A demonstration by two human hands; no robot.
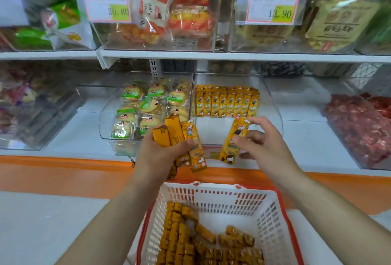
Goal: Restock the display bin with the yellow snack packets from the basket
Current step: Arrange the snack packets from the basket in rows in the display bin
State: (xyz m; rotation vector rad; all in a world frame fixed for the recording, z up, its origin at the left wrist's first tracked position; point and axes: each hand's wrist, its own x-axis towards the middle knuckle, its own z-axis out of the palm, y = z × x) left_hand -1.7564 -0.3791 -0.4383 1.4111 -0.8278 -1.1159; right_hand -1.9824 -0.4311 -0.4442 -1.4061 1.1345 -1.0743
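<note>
Holding packets (175, 135) bunched in L grip (156, 154); R grip (266, 146) pinches one packet (231, 142) mid-length. Prob light, slick film; grab by sides.

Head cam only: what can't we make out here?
All head view.
- Basket: near end cut by the bottom edge; packet count unknown.
- Bundle of packets in left hand: fingers and overlap hide the count.
- Price tags: small print blurred.
- Far-left bin: blurred, contents unclear.
</note>
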